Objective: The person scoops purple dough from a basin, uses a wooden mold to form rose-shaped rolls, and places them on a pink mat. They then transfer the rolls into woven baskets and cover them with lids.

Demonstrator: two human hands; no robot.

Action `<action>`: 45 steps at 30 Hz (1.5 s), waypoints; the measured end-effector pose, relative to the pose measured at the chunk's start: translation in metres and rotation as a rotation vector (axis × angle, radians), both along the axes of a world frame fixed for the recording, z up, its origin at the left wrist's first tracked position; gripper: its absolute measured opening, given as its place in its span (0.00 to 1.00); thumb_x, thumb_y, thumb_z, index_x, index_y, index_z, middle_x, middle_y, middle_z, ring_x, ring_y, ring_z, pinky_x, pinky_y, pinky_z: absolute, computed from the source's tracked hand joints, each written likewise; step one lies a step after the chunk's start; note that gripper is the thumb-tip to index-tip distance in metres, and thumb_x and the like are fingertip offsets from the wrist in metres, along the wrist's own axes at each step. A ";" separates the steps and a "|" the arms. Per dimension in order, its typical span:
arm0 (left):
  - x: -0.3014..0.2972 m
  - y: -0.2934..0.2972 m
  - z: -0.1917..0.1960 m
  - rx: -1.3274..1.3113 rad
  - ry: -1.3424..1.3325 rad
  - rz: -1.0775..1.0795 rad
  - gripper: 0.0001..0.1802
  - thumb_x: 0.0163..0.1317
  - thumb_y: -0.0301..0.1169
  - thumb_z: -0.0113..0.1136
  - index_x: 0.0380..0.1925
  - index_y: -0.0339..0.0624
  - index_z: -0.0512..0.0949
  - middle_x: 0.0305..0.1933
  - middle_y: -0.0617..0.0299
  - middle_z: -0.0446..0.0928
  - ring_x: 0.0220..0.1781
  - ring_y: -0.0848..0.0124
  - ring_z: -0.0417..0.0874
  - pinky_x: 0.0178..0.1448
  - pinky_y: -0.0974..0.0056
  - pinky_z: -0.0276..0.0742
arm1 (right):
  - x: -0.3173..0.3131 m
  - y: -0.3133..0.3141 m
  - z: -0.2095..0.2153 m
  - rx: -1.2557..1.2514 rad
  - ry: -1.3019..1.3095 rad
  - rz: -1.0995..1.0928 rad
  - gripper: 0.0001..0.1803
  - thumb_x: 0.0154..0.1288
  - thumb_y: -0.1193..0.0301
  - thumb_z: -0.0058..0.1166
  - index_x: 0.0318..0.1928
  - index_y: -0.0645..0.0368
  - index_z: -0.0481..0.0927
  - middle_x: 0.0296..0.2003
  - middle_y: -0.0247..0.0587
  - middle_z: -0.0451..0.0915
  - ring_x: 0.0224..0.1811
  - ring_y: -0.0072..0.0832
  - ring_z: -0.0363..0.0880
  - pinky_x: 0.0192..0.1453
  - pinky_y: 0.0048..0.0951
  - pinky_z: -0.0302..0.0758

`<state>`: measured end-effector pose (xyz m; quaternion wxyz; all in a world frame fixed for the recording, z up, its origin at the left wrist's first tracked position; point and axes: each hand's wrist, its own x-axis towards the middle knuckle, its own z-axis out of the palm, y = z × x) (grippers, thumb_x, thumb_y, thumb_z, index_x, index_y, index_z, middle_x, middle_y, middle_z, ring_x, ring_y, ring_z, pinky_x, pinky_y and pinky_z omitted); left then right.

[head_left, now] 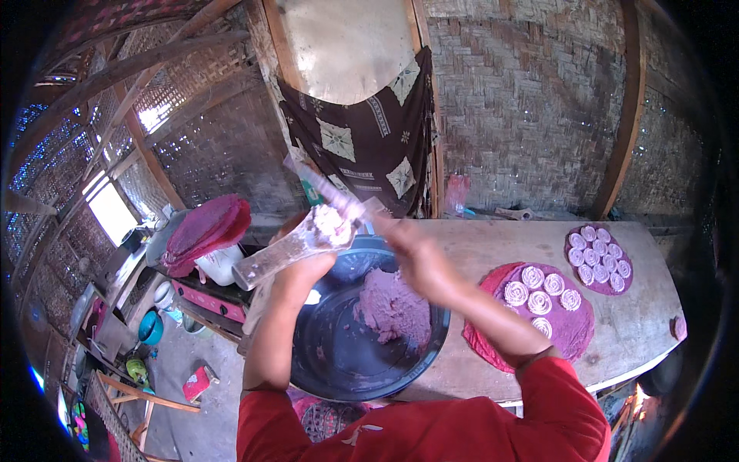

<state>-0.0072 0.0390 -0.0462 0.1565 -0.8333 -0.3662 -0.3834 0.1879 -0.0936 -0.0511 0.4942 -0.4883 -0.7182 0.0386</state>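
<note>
My left hand (308, 268) is wrapped round a wooden, paddle-like tool (269, 262) held tilted above a dark basin. A pale, lumpy dough (331, 225) sits on the tool's far end. Close by, my right hand (412, 250) grips a flat stick (327, 185), smeared by motion, that slants across just beyond this dough. Below both hands, the large round basin (319, 373) holds a big mound of purple dough (394, 312), heaped toward its right side. My right forearm passes over part of a purple round mat (566, 335) bearing several pale swirled rosettes (539, 302).
A wooden table (477, 239) stretches to the right, carrying another mat with rosettes (599, 258). Stacked red-purple rounds (208, 231) rest at the left. A patterned dark cloth (366, 138) hangs ahead. Flames (640, 400) burn low at the right. A teal bucket (151, 329) stands lower left.
</note>
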 end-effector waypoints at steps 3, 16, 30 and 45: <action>0.001 0.014 0.002 0.060 -0.098 0.096 0.16 0.51 0.46 0.62 0.34 0.49 0.82 0.38 0.53 0.82 0.40 0.51 0.84 0.45 0.49 0.79 | -0.018 -0.005 -0.045 0.001 0.094 0.088 0.29 0.63 0.86 0.45 0.65 0.58 0.69 0.43 0.55 0.80 0.44 0.39 0.79 0.50 0.36 0.74; -0.008 0.019 0.013 0.040 0.015 0.188 0.13 0.56 0.42 0.59 0.35 0.48 0.82 0.37 0.53 0.83 0.41 0.53 0.83 0.44 0.51 0.77 | 0.002 0.002 -0.062 -0.467 0.465 0.418 0.21 0.77 0.70 0.41 0.67 0.59 0.67 0.25 0.25 0.63 0.26 0.15 0.59 0.29 0.19 0.63; -0.062 -0.033 0.069 -0.607 -1.307 -1.135 0.04 0.59 0.27 0.56 0.34 0.41 0.75 0.31 0.64 0.73 0.31 0.72 0.72 0.34 0.65 0.69 | 0.033 0.042 -0.069 -0.266 -0.021 0.518 0.30 0.73 0.48 0.40 0.67 0.51 0.68 0.67 0.53 0.62 0.70 0.54 0.57 0.73 0.53 0.53; 0.048 -0.116 -0.037 -0.340 0.102 -0.252 0.15 0.56 0.39 0.64 0.40 0.43 0.81 0.36 0.54 0.81 0.37 0.53 0.82 0.44 0.55 0.78 | 0.108 -0.131 -0.041 -0.267 0.875 0.451 0.41 0.65 0.51 0.47 0.68 0.65 0.53 0.43 0.47 0.74 0.28 0.21 0.73 0.27 0.23 0.71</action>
